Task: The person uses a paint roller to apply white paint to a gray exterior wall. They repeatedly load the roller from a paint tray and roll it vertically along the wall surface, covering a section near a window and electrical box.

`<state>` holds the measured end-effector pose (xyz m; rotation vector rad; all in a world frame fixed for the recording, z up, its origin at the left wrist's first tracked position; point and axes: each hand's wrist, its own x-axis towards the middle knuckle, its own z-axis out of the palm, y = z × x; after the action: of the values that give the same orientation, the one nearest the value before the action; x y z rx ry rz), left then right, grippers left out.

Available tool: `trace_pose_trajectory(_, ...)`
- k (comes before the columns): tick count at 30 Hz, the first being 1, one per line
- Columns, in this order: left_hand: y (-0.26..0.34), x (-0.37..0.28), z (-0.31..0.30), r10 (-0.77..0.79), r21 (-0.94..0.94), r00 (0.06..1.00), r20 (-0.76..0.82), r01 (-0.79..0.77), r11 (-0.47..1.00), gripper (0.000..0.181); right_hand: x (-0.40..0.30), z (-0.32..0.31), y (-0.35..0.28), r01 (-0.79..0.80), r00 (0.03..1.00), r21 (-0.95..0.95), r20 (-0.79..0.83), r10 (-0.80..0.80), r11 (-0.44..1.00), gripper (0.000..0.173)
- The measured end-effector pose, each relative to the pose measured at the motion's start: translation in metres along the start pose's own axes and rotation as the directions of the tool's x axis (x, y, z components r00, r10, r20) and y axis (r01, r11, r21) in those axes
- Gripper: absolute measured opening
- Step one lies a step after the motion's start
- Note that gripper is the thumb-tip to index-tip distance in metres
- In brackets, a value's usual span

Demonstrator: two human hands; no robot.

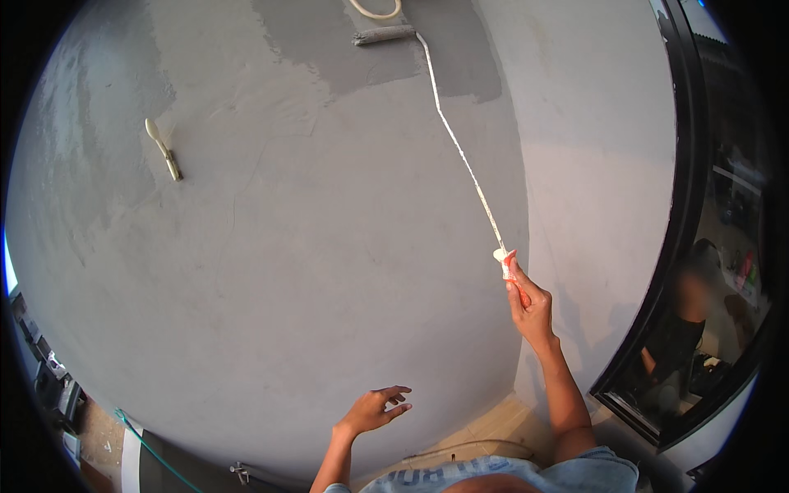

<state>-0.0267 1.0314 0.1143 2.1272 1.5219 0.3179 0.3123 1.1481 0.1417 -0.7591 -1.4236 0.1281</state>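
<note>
My right hand point(533, 308) grips the red and white handle point(508, 266) of a long paint roller. Its thin white-spattered rod point(463, 157) runs up and to the left, bending near the top. The grey-coated roller sleeve point(385, 35) lies against the upper part of a grey wall point(345, 246), within a darker patch of paint point(459, 49). My left hand point(373, 410) hangs low in front of the wall, fingers apart and holding nothing.
A cream hand shower point(161, 148) hangs on the wall at left; a cream loop point(377, 9) shows at the top. Right stand a paler wall point(592, 203) and a black-framed window point(684, 185) with a person in the glass. Below are a tap point(239, 473) and a green hose point(157, 455).
</note>
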Motion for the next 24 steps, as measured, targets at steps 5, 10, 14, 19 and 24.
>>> trace_pose_trajectory(5, 0.005, 0.001, 0.002, -0.002, 0.039, 1.0, 0.008, 0.002, 0.999, 0.04, 0.021, 0.013, 0.014, 0.075, 0.996, -0.023, -0.051, -0.076, 0.997, 0.049)
trace_pose_trajectory(10, 0.003, 0.004, 0.002, -0.026, 0.074, 0.998, 0.05, 0.022, 0.997, 0.041, 0.021, 0.032, 0.033, 0.08, 0.995, -0.009, -0.066, -0.081, 0.997, 0.05)
trace_pose_trajectory(14, 0.003, 0.007, 0.003, -0.021, 0.025, 0.999, 0.038, 0.02, 0.999, 0.043, 0.017, 0.038, 0.041, 0.085, 0.995, -0.024, -0.048, -0.087, 0.996, 0.051)
trace_pose_trajectory(19, 0.003, 0.015, 0.008, 0.027, 0.032, 0.999, 0.025, -0.028, 0.999, 0.04, 0.027, 0.06, 0.068, 0.116, 0.991, -0.012, -0.067, -0.117, 0.993, 0.051)
trace_pose_trajectory(24, -0.001, 0.013, 0.006, -0.007, 0.037, 1.0, 0.031, 0.005, 0.999, 0.04, 0.035, 0.069, 0.091, 0.199, 0.972, -0.054, -0.121, -0.204, 0.979, 0.057)
